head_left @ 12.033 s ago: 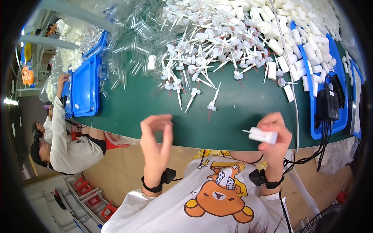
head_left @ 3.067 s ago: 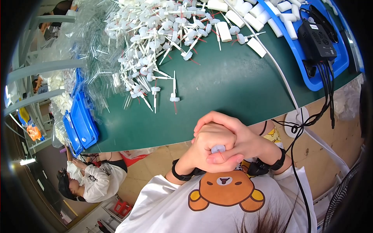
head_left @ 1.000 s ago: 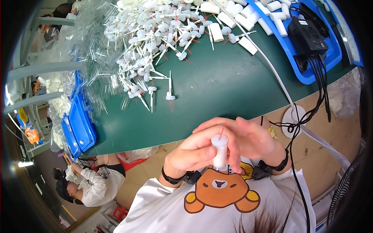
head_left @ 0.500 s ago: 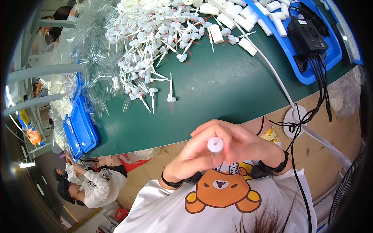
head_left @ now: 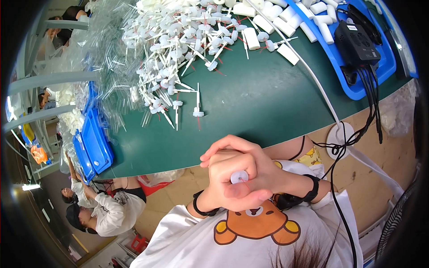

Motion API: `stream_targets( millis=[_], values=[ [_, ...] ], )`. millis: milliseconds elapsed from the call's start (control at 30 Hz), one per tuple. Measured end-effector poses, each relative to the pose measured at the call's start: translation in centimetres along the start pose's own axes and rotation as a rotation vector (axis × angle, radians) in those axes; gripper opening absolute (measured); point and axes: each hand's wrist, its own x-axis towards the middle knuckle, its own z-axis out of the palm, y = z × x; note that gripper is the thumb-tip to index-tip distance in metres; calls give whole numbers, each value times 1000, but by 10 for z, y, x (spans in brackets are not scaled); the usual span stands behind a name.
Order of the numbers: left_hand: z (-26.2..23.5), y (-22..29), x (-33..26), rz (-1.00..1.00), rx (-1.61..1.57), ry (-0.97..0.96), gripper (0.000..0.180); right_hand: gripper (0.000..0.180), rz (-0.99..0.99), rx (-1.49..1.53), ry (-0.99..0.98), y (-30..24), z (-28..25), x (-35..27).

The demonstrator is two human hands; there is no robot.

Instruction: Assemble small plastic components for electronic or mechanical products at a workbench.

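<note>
My left hand [head_left: 223, 172] is closed in front of my chest. From its curled fingers and thumb peeks the round white head of a small plastic piece [head_left: 239, 177], with a thin red strand at its centre; the rest is hidden in the grip. My right hand [head_left: 245, 147] folds over the far side of the left one, fingers bent across it. Whatever the right palm holds does not show. On the green table [head_left: 250, 98] lies a heap of similar disc-headed white pieces [head_left: 174, 53] with thin stems and red strands; one piece [head_left: 198, 111] sits near the heap's close edge.
Clear thin tubes [head_left: 114, 85] pile up at the left, beside blue trays [head_left: 96, 147]. White foam-like cylinders [head_left: 263, 22] lie at the back. A blue tray [head_left: 355, 91] at right holds a black device [head_left: 357, 44] with cables. Another person [head_left: 111, 210] sits at the left.
Both hands have drawn a little closer and lower. The right hand now covers more of the left, and the white head has shifted down and left, tilting slightly.
</note>
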Motion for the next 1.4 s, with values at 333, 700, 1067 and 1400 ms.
stream_targets(
  millis=[333,700,1067,1400],
  values=[
    [11,-13,-6,-234,30,137,19,42,148,5,-3,3,-20,7],
    [11,-11,5,-293,13,79,18,44,162,-20,-22,5,-29,10],
    [-4,-20,16,-468,-848,52,41,62,110,482,-72,16,-40,-3],
    [-1,-17,9,-550,-1086,216,36,65,249,382,-72,5,-35,2]
  ],
)
